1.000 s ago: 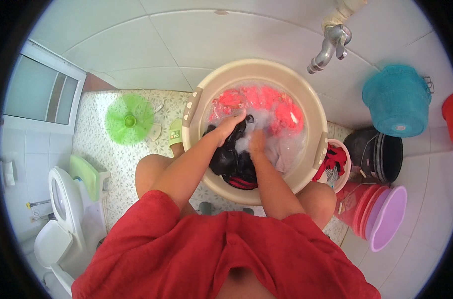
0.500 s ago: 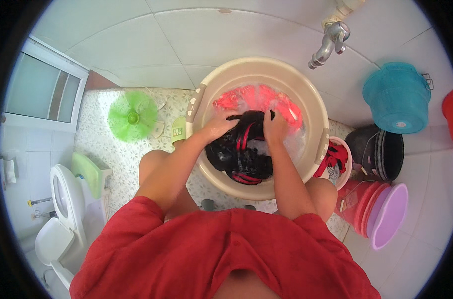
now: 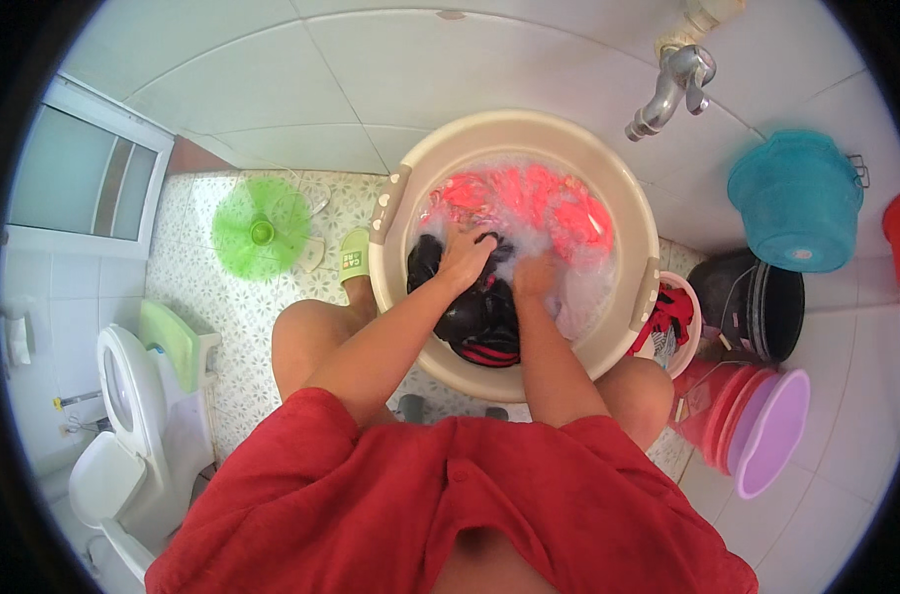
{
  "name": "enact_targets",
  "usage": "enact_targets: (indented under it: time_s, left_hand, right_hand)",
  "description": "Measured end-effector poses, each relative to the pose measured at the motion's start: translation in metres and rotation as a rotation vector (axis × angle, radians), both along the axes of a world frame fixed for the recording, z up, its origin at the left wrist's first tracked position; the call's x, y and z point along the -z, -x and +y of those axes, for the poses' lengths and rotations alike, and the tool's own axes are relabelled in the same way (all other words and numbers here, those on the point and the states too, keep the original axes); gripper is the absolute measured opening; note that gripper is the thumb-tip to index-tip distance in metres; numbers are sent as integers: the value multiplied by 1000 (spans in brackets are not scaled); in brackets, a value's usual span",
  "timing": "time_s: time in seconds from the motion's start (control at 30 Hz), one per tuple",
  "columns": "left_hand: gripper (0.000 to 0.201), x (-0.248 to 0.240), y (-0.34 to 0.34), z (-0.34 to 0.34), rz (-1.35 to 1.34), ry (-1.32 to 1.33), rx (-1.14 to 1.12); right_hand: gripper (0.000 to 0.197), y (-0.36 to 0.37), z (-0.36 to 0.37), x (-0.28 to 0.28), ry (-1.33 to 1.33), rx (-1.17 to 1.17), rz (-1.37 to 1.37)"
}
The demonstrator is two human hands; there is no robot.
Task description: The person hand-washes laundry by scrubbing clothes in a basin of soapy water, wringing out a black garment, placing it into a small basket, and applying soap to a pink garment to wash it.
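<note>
A large beige washtub [image 3: 440, 148] between my knees holds sudsy water and wet clothes. Closed on a bunched black garment with red stripes [image 3: 477, 319], my left hand [image 3: 467, 255] is near the middle of the tub. Just to its right, my right hand [image 3: 535, 275] dips into the suds beside the garment. Foam and water hide its fingers, so whether it grips anything does not show. Bright pink-red cloth [image 3: 529, 196] floats along the far side of the tub.
A green fan [image 3: 262, 233] stands on the floor at left, near a toilet [image 3: 133, 381]. Above the tub's far right juts a metal tap [image 3: 672, 91]. At right are a teal bucket [image 3: 798, 203], a black bucket [image 3: 781, 307], stacked basins [image 3: 771, 436] and a small pail of clothes [image 3: 689, 348].
My right hand has gone down from the raised black garment into the suds. My left hand has shifted right, and the garment has sunk and bunched leftward.
</note>
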State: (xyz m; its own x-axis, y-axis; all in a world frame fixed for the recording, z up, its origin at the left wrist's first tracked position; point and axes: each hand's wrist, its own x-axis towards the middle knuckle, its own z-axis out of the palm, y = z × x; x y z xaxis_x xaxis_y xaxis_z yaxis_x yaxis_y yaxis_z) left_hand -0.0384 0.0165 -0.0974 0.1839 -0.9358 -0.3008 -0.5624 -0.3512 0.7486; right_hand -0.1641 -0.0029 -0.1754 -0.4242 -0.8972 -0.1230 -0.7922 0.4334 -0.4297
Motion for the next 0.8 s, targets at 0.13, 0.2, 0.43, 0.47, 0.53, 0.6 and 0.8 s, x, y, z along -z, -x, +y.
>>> enact_targets:
  time_s: [0.13, 0.2, 0.43, 0.47, 0.53, 0.6, 0.8]
  left_hand:
    - [55, 17, -16, -11, 1044, -218, -152]
    - [53, 12, -23, -14, 1181, -419, -153]
    - [38, 4, -18, 7, 741, -179, -71]
    - [34, -10, -19, 9, 493, -110, 199]
    - [36, -47, -39, 2, 575, -536, 256]
    - [50, -45, -45, 7, 537, -386, 227]
    - [75, -5, 5, 25, -635, -20, 752]
  right_hand:
    - [44, -47, 26, -73, -99, -125, -497]
    - [40, -57, 53, -118, 132, -274, -632]
    - [31, -38, -7, -98, 295, -303, -240]
    - [31, -14, -19, -83, 329, -289, -190]
    - [32, 15, -26, -76, 362, -279, -142]
    - [33, 26, -13, -85, 102, -254, -119]
    - [39, 18, 17, -34, 12, -630, 72]
